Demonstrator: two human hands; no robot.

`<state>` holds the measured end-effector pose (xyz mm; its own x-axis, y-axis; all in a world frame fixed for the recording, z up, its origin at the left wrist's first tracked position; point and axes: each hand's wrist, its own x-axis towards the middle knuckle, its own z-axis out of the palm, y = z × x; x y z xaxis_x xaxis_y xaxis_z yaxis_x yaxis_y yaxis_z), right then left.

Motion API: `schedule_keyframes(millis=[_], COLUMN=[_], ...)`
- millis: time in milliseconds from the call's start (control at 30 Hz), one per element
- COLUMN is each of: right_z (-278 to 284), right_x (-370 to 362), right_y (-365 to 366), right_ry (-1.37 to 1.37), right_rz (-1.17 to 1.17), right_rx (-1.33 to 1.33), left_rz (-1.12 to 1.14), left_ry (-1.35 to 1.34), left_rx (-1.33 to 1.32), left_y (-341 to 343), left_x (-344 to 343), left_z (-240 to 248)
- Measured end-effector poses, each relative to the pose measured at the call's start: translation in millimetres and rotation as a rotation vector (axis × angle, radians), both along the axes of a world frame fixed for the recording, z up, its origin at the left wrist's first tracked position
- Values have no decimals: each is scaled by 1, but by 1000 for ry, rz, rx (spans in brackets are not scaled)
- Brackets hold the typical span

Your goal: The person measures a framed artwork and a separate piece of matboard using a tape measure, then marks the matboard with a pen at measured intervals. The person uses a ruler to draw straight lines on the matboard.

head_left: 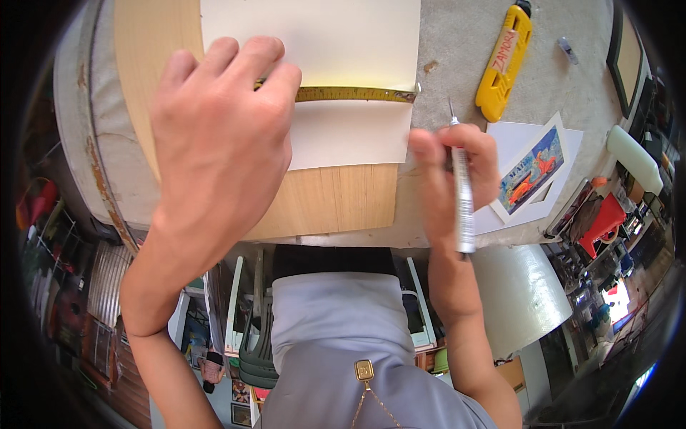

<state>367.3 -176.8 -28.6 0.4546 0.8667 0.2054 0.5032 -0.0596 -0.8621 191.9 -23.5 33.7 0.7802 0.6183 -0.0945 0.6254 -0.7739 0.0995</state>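
Observation:
A yellow tape measure point(350, 94) lies drawn out across a cream-white sheet of board point(357, 132), its metal end hook at the sheet's right edge. My left hand point(221, 129) is closed over the tape's other end, and its case is mostly hidden beneath my fingers. To the right of the sheet, my right hand point(457, 168) grips a slim white mechanical pencil point(464, 207), thin tip pointing away from me. That hand is slightly blurred and held apart from the sheet. Under the sheet is a light wood-grain board point(343, 200).
A yellow utility knife point(504, 64) lies at the upper right of the grey worktable point(450, 43). Nearer, a matted colourful picture point(532, 171) rests on white sheets. A large wrapped roll point(525, 300) stands below the table's right edge. A dark frame point(627, 61) sits far right.

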Motion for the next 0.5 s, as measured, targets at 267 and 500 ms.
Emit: schedule_keyframes(millis=[267, 500], right_z=[31, 32], right_x=[-21, -16], right_y=[11, 15], right_ry=[-278, 268], right_rz=[-97, -159], right_rx=[-337, -350], left_rz=[205, 255], left_ry=[-174, -78], left_rx=[-440, -698], left_y=[42, 126], left_x=[-6, -26], left_z=[15, 1])
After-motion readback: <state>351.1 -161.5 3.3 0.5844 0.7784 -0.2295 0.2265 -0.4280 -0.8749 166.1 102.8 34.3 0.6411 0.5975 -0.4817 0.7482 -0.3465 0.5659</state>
